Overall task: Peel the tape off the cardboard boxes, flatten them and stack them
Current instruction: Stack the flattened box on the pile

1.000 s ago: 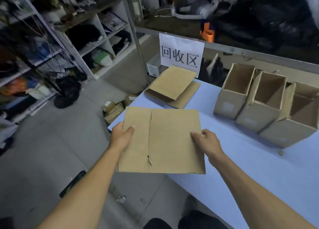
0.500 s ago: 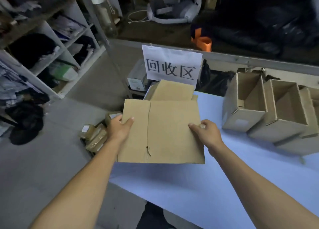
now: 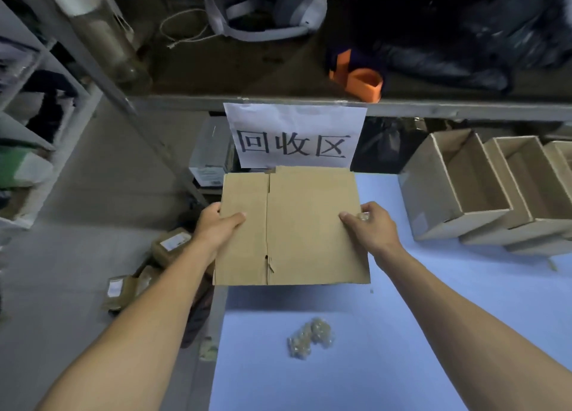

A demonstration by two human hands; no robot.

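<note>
Nearest the person, a small wad of crumpled tape point(image 3: 310, 337) lies on the blue table point(image 3: 433, 333), apparently set aside there to keep it clear of the cardboard.

Beyond it, both hands hold a flattened box point(image 3: 292, 226) level over the table's left end. The left hand point(image 3: 216, 225) grips the left edge, thumb curled over the top face and the other fingers hidden underneath. The right hand point(image 3: 371, 225) pinches the right edge the same way, and a bit of clear tape point(image 3: 362, 216) seems to be caught under its fingers. Holding opposite edges keeps the floppy sheet flat and square, which suits laying it down neatly.

Just past the far edge of the held sheet, a sliver of other flat cardboard point(image 3: 312, 169) shows, so the sheet looks lined up over a stack below the paper sign point(image 3: 294, 132); this is probably the stacking step for this box.

To the right, a row of open boxes point(image 3: 458, 187) lies on its sides on the table, touching one another, likely waiting their turn to be stripped and flattened.

Farther back, a shelf point(image 3: 247, 101) carries an orange object point(image 3: 359, 79) and a grey headset point(image 3: 266, 11).
</note>
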